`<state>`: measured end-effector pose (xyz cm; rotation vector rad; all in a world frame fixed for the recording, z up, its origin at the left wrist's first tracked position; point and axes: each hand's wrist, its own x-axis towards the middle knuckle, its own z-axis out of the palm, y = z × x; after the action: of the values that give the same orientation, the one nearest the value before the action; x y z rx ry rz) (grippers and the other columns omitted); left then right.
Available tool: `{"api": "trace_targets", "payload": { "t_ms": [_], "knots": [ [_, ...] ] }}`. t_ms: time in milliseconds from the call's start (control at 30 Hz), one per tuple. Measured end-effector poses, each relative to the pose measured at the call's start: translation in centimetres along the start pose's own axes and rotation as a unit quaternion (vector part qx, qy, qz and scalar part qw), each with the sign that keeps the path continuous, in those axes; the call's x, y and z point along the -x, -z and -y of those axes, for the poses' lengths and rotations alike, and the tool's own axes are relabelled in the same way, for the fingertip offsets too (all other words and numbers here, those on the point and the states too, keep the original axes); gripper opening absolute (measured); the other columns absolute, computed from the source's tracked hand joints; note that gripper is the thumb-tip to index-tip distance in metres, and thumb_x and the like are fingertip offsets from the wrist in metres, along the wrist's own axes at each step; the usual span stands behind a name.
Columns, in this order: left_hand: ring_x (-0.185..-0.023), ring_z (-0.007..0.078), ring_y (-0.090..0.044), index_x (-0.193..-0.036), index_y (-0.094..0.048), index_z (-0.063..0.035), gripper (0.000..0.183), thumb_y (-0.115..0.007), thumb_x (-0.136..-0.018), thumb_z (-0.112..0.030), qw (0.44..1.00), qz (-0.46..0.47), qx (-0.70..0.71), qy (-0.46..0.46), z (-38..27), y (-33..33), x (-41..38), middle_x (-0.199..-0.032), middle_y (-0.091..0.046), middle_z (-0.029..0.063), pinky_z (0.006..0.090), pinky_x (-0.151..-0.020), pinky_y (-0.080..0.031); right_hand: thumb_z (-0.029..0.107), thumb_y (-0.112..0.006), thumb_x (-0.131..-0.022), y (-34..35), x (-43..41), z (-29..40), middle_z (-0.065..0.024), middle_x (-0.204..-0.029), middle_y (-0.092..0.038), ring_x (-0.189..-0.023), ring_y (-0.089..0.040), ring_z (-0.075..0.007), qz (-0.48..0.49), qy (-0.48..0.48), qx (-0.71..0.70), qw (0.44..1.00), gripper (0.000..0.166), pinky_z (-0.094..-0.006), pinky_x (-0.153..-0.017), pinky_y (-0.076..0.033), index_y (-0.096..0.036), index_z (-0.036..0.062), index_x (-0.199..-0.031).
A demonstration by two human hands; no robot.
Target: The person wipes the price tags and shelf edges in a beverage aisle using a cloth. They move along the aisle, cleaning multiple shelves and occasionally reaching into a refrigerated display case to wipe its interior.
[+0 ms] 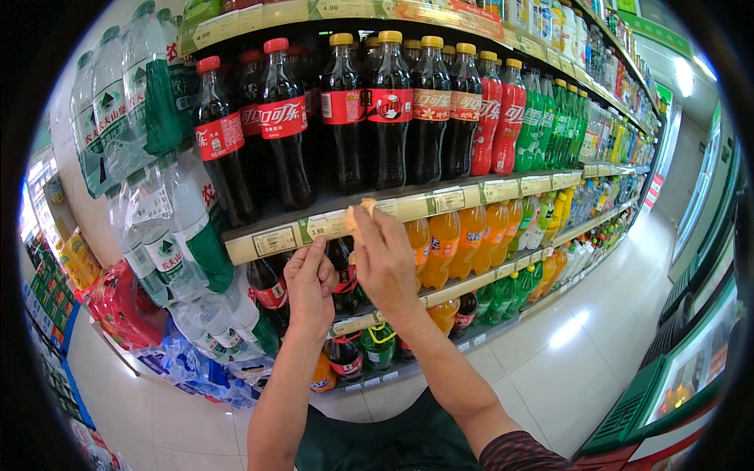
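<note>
My right hand [383, 259] pinches a crumpled orange-yellow cloth [353, 219] against the front price strip [412, 209] of a store shelf. Just to its left, my left hand [309, 282] has its thumb and index finger at the strip's lower edge, by a price tag [318, 226]; whether it grips anything between the fingertips cannot be told. Above the strip stand dark cola bottles [283, 123] with red labels and red or yellow caps. Below it, behind my hands, are more cola bottles [270, 288] and orange soda bottles [445, 247].
Shrink-wrapped packs of water bottles [168, 235] are stacked at the left, with a red wrapped pack [126, 306] beside them. The shelves curve away rightwards with green soda bottles [533, 118]. A tiled floor aisle [565, 335] separates them from a glass-fronted cooler [686, 377].
</note>
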<state>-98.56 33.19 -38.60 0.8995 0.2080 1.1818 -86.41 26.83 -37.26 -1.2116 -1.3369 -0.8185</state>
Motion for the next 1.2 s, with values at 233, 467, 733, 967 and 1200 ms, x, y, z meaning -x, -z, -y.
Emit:
{"api": "trace_targets", "payload": {
  "t_ms": [233, 467, 733, 967, 1200],
  "knots": [
    [-0.047, 0.0034, -0.032, -0.092, -0.064, -0.0053, 0.017, -0.063, -0.103, -0.019, 1.0, 0.004, -0.011, 0.008, -0.3, 0.3, 0.1, -0.061, -0.043, -0.0052, 0.0201, -0.043, -0.024, 0.002, -0.064, -0.088, 0.6, -0.6, -0.5, -0.019, -0.116, -0.061, -0.106, -0.061, -0.0369, -0.02, -0.009, 0.037, 0.999, 0.045, -0.0443, -0.09, -0.053, -0.061, 0.0007, -0.133],
    [-0.047, 0.0024, -0.032, -0.09, -0.062, -0.0064, 0.018, -0.062, -0.104, -0.018, 1.0, 0.007, -0.02, 0.021, -0.9, 0.3, 0.0, -0.061, -0.044, -0.0063, 0.0198, -0.042, -0.024, 0.001, -0.064, -0.086, -1.0, -2.0, 1.3, -0.0183, -0.112, -0.061, -0.102, -0.062, -0.0357, 0.003, 0.033, 0.006, 0.999, 0.045, -0.0438, -0.09, -0.053, -0.061, 0.0011, -0.131],
    [-0.049, 0.0023, -0.033, -0.091, -0.064, -0.006, 0.018, -0.061, -0.104, -0.019, 0.998, -0.053, -0.019, 0.01, 0.1, 0.1, -0.3, -0.062, -0.044, -0.0066, 0.0203, -0.043, -0.024, 0.0, -0.065, -0.086, -2.8, -1.2, 3.0, -0.0187, -0.118, -0.062, -0.108, -0.062, -0.0364, -0.001, 0.048, -0.021, 0.999, 0.043, -0.0435, -0.093, -0.053, -0.063, 0.0005, -0.129],
    [-0.048, 0.0048, -0.032, -0.095, -0.062, -0.007, 0.016, -0.062, -0.104, -0.02, 0.997, 0.04, -0.034, 0.057, -0.8, 0.9, 0.0, -0.064, -0.042, -0.0044, 0.0212, -0.044, -0.024, 0.002, -0.064, -0.09, 0.0, -0.9, -0.9, -0.0183, -0.114, -0.063, -0.102, -0.062, -0.0398, -0.044, -0.056, 0.047, 0.996, 0.034, -0.0469, -0.087, -0.051, -0.064, 0.0, -0.124],
    [-0.051, 0.0033, -0.035, -0.122, -0.067, -0.0004, 0.026, -0.057, -0.104, -0.016, 0.998, 0.034, -0.038, 0.033, -1.5, 4.3, 1.3, -0.066, -0.047, -0.0046, 0.0193, -0.045, -0.026, 0.002, -0.067, -0.084, -4.1, 0.1, 2.9, -0.0149, -0.107, -0.061, -0.099, -0.063, -0.0347, -0.01, 0.084, -0.017, 0.996, 0.037, -0.0434, -0.084, -0.055, -0.066, 0.0035, -0.122]
  ]
}}
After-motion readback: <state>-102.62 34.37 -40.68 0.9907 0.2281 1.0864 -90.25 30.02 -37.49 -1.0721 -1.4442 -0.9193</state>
